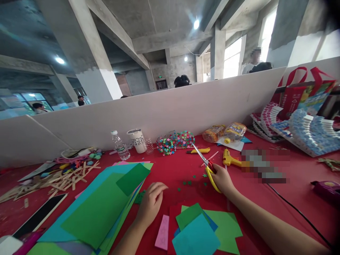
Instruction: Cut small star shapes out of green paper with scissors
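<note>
My right hand [222, 180] is closed round the yellow handles of a pair of scissors [210, 174], its blades pointing up and left over the red table. My left hand [154, 195] rests on the table with its fingers loosely curled together; nothing shows in them. Close behind its wrist is a small heap of dark green cut pieces [139, 197]. Several small green stars [189, 183] lie scattered between my hands. In front of me are blue and green paper pieces [196, 235] and a pink paper strip [162, 232] with faint drawn marks.
Green and blue sheets [98, 205] are stacked at left, beyond them wooden sticks [74, 175]. Along the white partition [170, 115] stand a water bottle [120, 146], a cup [136, 141] and star-covered balls [166, 145]. A yellow cutter [199, 151] and glue gun [231, 159] lie near the scissors.
</note>
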`<move>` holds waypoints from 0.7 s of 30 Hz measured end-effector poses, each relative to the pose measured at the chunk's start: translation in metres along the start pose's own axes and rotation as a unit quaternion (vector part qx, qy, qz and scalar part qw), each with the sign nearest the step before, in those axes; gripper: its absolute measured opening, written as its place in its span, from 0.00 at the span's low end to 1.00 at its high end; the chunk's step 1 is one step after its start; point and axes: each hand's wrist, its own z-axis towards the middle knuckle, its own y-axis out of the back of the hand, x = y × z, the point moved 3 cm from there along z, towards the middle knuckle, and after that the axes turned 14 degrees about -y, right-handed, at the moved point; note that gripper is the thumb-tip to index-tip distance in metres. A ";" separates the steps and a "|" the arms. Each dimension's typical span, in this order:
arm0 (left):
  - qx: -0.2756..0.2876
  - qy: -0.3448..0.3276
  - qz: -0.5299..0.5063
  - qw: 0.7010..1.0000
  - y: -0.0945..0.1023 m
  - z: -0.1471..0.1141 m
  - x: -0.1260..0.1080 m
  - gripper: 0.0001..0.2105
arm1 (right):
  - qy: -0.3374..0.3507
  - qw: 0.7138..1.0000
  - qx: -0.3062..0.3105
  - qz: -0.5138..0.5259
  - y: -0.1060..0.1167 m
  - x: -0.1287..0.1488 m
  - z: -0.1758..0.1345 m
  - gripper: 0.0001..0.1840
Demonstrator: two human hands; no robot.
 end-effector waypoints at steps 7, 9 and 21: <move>0.120 -0.070 -0.012 0.990 -0.019 0.015 -0.022 0.19 | 0.006 0.995 -0.001 0.104 0.003 0.003 -0.002 0.16; 0.134 -0.075 -0.003 0.988 -0.019 0.018 -0.023 0.19 | 0.006 0.990 -0.001 0.141 0.004 0.002 0.000 0.15; 0.165 -0.130 -0.053 0.976 -0.058 0.063 -0.023 0.19 | -0.044 0.973 -0.018 0.224 0.020 -0.007 0.013 0.16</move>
